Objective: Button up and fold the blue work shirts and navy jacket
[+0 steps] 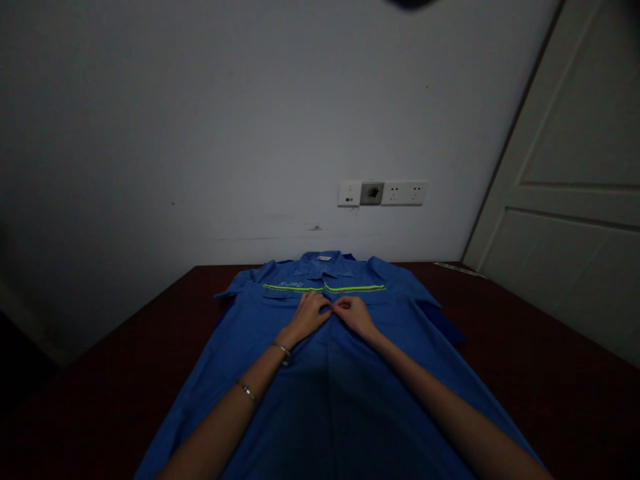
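Note:
A blue short-sleeved work shirt (300, 373) lies spread out front side up, its collar toward the wall. Yellow-green strips cross its chest, and white lettering sits above the left one. At the front placket, just below the strips, my left hand (311, 313) and my right hand (354, 315) meet with fingertips pinched together on the shirt's edge. Any button between the fingers is too small to make out. Two bracelets circle my left wrist and forearm.
The shirt rests on a dark reddish-brown table (165, 333). Darker blue cloth (443, 325) shows beneath it at the right. Behind stands a pale wall with socket plates (404, 193). A white panelled door (575, 220) is at the right; a thin strip (460, 269) lies near it.

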The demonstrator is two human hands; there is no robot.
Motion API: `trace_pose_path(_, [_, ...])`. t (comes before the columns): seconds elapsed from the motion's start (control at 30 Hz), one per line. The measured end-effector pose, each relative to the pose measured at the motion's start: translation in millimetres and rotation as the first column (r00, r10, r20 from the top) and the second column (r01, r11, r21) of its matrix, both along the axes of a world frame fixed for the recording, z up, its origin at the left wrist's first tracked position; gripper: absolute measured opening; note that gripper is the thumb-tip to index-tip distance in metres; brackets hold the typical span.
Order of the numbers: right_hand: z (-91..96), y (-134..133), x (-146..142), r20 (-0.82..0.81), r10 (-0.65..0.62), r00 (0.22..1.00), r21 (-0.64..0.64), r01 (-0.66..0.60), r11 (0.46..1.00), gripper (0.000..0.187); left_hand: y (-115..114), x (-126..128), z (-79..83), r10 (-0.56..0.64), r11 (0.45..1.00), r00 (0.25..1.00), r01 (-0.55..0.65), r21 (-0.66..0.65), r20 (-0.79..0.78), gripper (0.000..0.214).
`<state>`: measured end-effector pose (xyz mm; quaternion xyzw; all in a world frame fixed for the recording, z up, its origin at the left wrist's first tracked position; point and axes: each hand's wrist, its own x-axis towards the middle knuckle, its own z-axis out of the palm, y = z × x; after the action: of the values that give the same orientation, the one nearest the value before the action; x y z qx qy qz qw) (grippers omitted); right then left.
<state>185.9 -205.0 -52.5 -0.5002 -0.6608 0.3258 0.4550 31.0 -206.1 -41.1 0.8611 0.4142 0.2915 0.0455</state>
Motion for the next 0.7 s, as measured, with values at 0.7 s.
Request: trace_pose_path(0.7, [8.1, -16, 4, 0.455, 0.121, 0.882, 0.294, -0.276, 0.915, 0.014, 22, -17, 4.0, 0.260, 0.755, 0.920, -0.005, -0.655, 0.294, 0.037])
